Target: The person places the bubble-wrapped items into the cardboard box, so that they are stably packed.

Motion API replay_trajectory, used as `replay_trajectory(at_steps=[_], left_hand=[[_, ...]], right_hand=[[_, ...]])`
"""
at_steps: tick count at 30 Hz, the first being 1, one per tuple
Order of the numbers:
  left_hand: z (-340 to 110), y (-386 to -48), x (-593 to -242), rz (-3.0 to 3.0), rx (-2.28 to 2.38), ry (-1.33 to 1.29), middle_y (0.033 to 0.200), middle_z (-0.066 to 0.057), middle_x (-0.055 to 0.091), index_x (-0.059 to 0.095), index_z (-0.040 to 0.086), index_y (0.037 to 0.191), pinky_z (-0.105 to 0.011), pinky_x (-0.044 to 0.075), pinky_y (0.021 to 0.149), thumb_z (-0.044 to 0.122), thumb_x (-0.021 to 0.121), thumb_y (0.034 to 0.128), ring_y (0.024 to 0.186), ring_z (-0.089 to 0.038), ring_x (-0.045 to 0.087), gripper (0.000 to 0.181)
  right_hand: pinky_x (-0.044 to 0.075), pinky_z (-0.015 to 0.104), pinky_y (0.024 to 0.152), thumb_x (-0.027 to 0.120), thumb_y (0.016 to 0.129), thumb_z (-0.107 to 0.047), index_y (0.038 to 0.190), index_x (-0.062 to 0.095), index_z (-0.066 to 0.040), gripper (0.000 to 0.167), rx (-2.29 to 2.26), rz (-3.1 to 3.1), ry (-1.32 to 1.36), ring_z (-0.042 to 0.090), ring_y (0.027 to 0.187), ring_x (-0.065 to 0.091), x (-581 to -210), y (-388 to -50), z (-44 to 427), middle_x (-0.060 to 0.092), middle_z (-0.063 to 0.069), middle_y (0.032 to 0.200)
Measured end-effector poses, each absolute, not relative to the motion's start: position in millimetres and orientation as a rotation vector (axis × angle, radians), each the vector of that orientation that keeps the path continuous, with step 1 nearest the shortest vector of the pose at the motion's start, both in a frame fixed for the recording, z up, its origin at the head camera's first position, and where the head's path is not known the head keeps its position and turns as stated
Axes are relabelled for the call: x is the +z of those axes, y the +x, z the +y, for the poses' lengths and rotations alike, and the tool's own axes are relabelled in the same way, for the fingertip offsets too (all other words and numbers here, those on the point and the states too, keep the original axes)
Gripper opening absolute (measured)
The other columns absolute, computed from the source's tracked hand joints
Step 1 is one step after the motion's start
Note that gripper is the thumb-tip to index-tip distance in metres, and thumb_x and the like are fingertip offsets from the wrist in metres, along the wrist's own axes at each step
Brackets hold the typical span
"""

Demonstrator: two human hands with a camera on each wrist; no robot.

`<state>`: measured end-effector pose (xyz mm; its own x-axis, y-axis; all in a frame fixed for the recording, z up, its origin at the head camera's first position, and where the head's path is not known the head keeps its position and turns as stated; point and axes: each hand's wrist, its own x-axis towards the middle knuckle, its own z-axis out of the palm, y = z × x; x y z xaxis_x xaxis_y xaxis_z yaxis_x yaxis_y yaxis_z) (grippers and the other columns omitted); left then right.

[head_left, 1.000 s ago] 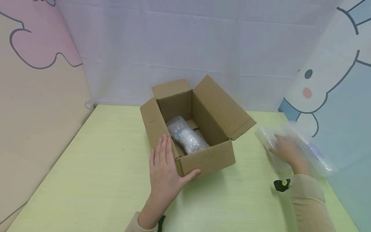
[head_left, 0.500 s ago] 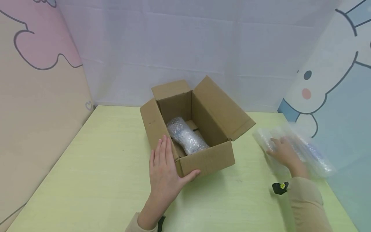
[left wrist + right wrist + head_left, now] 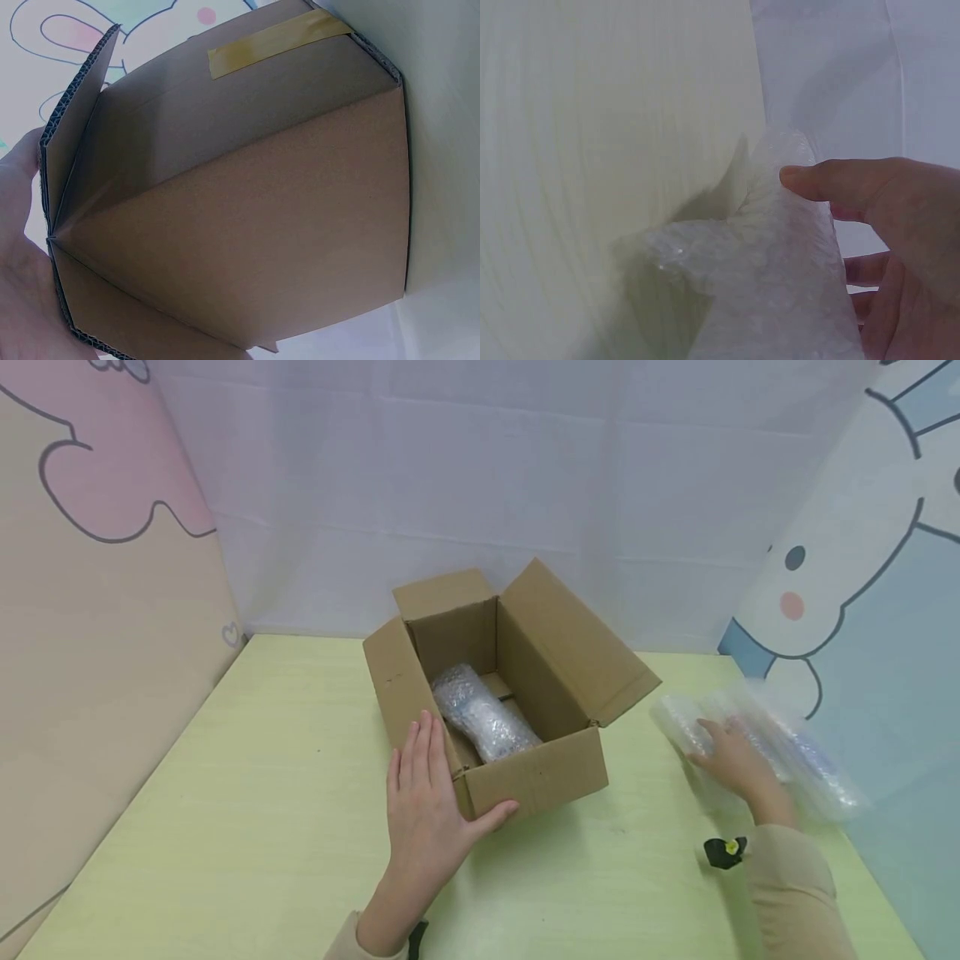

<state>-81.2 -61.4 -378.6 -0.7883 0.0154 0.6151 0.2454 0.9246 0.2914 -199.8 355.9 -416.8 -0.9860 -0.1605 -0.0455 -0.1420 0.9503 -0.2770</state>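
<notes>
An open cardboard box (image 3: pixel 536 772) stands at the middle of the table with its flaps spread; a bubble-wrapped item (image 3: pixel 487 714) lies inside. My left hand (image 3: pixel 427 818) rests on the box's near left corner, fingers straight along the left flap and thumb at the near flap; the left wrist view shows that hand (image 3: pixel 26 277) against the box (image 3: pixel 247 202) edge. At the right, my right hand (image 3: pixel 738 764) holds clear bubble wrap (image 3: pixel 686 727). In the right wrist view the thumb lies on the wrap (image 3: pixel 780 262) and the fingers of the hand (image 3: pixel 900 240) are behind it.
More bubble-wrapped material (image 3: pixel 817 768) lies beside the right hand at the table's right edge. A pale green table (image 3: pixel 247 793) runs under everything. A white cloth (image 3: pixel 420 468) hangs behind, and printed panels stand at the left and right.
The right hand and the bubble wrap under it have shifted slightly to the left. The left hand keeps its place on the box.
</notes>
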Motion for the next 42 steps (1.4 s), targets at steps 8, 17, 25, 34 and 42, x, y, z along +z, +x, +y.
replay_trajectory(at_steps=[8,17,25,34,42], left_hand=[[-61,-80,-379,-2.464,-0.488,-0.179,0.154,-0.021,0.035,0.034,-0.007,0.145,-0.057,0.035,0.110,0.073,0.074,0.0583,0.142,-0.035,0.036,0.124],[-60,-82,-381,-2.439,-0.482,-0.188,0.153,-0.021,0.037,0.036,-0.007,0.144,-0.057,0.036,0.109,0.073,0.075,0.0571,0.141,-0.035,0.037,0.124],[-60,-82,-381,-2.411,-0.477,-0.187,0.152,-0.021,0.038,0.037,-0.007,0.144,-0.057,0.037,0.108,0.072,0.076,0.0554,0.140,-0.035,0.038,0.125],[-61,-82,-381,-2.428,-0.492,-0.177,0.153,-0.020,0.037,0.035,-0.007,0.144,-0.057,0.036,0.109,0.072,0.076,0.0561,0.141,-0.035,0.037,0.125],[-62,-82,-380,-2.436,-0.504,-0.182,0.154,-0.021,0.035,0.034,-0.007,0.145,-0.057,0.035,0.110,0.072,0.075,0.0572,0.142,-0.035,0.036,0.125]], right_hand=[[0.036,0.069,0.096,0.061,0.093,-0.028,0.137,0.037,0.015,0.065,-0.388,3.105,-0.272,0.062,0.114,0.043,-390,-204,357,0.045,0.045,0.126],[0.032,0.073,0.096,0.053,0.098,-0.034,0.144,0.031,0.010,0.068,-0.310,3.110,-0.306,0.060,0.121,0.037,-315,-207,353,0.039,0.042,0.136],[0.038,0.073,0.087,0.051,0.098,-0.040,0.150,0.024,0.002,0.072,-0.230,3.134,-0.325,0.057,0.108,0.048,-252,-216,338,0.034,0.041,0.139],[0.034,0.074,0.091,0.054,0.097,-0.040,0.152,0.026,-0.006,0.071,-0.197,3.197,-0.438,0.055,0.124,0.037,-206,-217,302,0.036,0.036,0.143],[0.033,0.075,0.093,0.052,0.097,-0.045,0.154,0.024,-0.014,0.071,-0.179,3.212,-0.533,0.054,0.130,0.035,-171,-216,262,0.033,0.032,0.149]])
